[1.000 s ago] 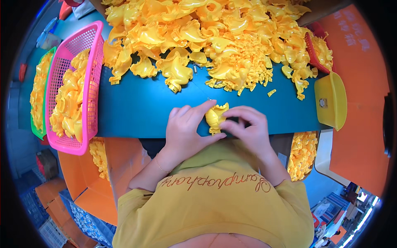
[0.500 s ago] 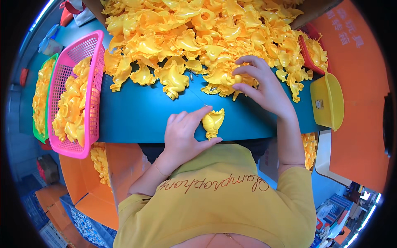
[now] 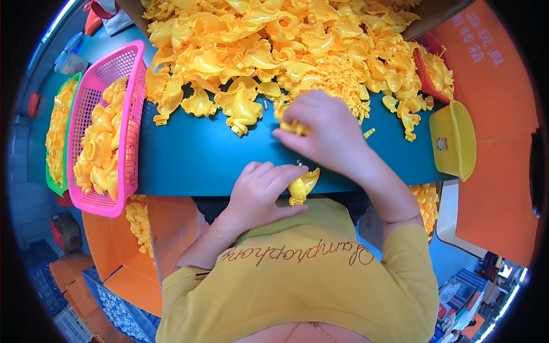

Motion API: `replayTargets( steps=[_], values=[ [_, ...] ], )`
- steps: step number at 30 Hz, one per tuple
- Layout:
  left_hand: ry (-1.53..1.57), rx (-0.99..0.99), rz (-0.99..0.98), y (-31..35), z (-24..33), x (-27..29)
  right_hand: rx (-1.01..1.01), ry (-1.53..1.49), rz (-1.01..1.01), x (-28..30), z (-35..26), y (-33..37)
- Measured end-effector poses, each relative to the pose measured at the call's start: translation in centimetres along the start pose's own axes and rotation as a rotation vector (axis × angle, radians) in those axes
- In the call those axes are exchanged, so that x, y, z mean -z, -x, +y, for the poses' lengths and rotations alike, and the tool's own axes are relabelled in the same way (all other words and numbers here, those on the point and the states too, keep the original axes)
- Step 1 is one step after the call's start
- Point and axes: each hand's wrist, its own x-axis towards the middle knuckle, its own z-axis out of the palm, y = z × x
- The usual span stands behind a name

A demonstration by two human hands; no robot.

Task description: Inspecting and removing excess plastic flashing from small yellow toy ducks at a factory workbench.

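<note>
Jutting rightward from the left grip [image 3: 258, 191] is a yellow piece [image 3: 303, 185].

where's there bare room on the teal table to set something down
The widest bare patch of teal table lies between the pink basket and the left hand; a smaller one separates the right forearm from the yellow bin. The far side is crowded with piled yellow parts.
</note>
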Motion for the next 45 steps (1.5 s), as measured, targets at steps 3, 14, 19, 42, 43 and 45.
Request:
replayTargets(
  steps=[3, 14, 19, 42, 43, 45],
  values=[
    [0.011, -0.076, -0.001, 0.5, -0.4, -0.1, -0.051, 0.136, -0.331, -1.2, -2.0, -0.2],
    [0.151, -0.062, -0.012, 0.8, -0.1, 0.2, -0.481, -0.763, -0.051, 2.8, 0.6, 1.2],
    [0.176, -0.028, 0.042, -0.1, 0.1, 0.0, -0.516, -0.288, 0.178, 4.7, 4.2, 2.9],
    [-0.067, 0.060, 0.086, -0.2, 1.3, -1.5, -0.522, 0.127, -0.059, 4.5, 0.1, 11.0],
    [-0.078, 0.059, 0.089, -0.3, 1.4, -1.7, -0.546, 0.089, -0.051, 3.5, -0.1, 11.4],
    [-0.098, 0.067, 0.093, -0.5, 1.6, -1.8, -0.561, 0.042, -0.045, 3.2, 0.0, 11.5]
  ],
)
